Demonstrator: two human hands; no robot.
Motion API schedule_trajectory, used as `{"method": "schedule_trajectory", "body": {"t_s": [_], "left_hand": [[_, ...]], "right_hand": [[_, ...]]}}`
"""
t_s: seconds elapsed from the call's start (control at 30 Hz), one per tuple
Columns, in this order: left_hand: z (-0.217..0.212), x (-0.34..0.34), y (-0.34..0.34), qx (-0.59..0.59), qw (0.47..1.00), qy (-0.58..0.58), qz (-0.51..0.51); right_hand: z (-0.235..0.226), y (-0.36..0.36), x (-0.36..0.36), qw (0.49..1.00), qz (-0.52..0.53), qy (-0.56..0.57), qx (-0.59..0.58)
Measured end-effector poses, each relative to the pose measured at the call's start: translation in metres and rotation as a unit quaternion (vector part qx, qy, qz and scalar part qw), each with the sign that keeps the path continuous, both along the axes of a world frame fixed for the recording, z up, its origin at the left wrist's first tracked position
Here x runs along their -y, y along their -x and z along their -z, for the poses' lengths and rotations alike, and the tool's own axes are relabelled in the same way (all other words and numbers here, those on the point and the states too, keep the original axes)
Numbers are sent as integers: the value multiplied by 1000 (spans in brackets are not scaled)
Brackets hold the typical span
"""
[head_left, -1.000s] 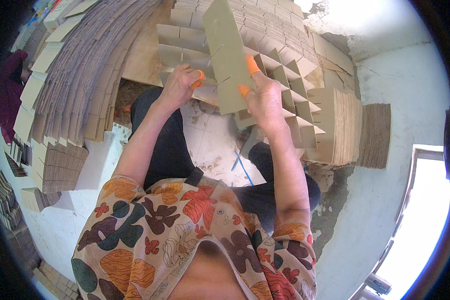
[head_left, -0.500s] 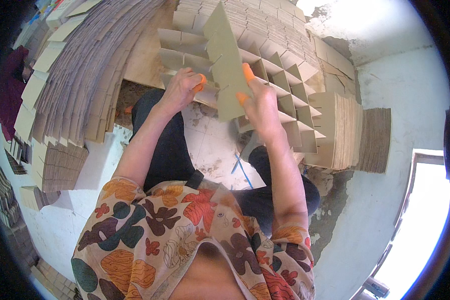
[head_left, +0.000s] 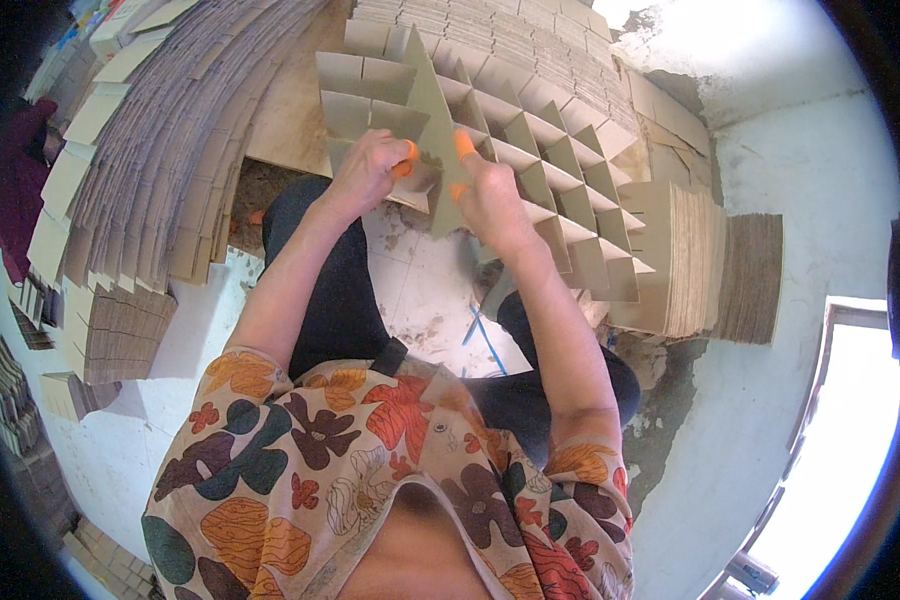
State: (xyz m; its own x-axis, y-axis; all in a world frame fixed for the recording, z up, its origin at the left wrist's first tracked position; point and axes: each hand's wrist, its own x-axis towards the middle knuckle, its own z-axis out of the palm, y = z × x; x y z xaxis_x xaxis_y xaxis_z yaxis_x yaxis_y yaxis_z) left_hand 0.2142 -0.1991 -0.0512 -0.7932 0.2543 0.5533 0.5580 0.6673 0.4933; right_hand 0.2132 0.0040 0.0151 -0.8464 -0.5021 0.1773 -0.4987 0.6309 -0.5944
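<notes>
A cardboard divider grid [head_left: 545,160] made of crossed, slotted strips lies in front of me. One tall cardboard strip [head_left: 428,95] stands across it, left of the middle, in among the long strips. My right hand [head_left: 495,200] grips the near part of this strip, its orange-covered fingertips against the right face. Left of the strip, my left hand [head_left: 365,175] is closed at the grid's near left part, with an orange cover on a finger. Its curled fingers partly hide what they grip, which looks like a strip of the grid.
Long rows of stacked cardboard strips [head_left: 185,130] stand at the left, and more stacks [head_left: 530,35] lie behind the grid. At the right, a cardboard stack [head_left: 675,260] stands by the pale wall [head_left: 800,180]. My dark-trousered legs [head_left: 320,290] are folded on the floor below.
My right hand has moved left and lowered the tall strip in among the grid's long strips. My left hand has shifted only slightly.
</notes>
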Motion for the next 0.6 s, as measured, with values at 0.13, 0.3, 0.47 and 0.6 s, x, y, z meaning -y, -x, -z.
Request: {"method": "schedule_trajectory", "body": {"t_s": [0.13,0.3,0.47,0.6], "left_hand": [[-3,-3,-2,8,1000,-4,1],[0,-4,-1,31,999,-1,-11],[0,-1,1,39,999,-8,23],[-23,-6,-13,2,1000,20,-5]], "right_hand": [[24,-5,2,996,-4,-87,17],[16,-19,5,986,-12,-169,7],[-7,-18,-58,964,153,-114,-184],[-12,-9,-192,875,363,-193,-255]]}}
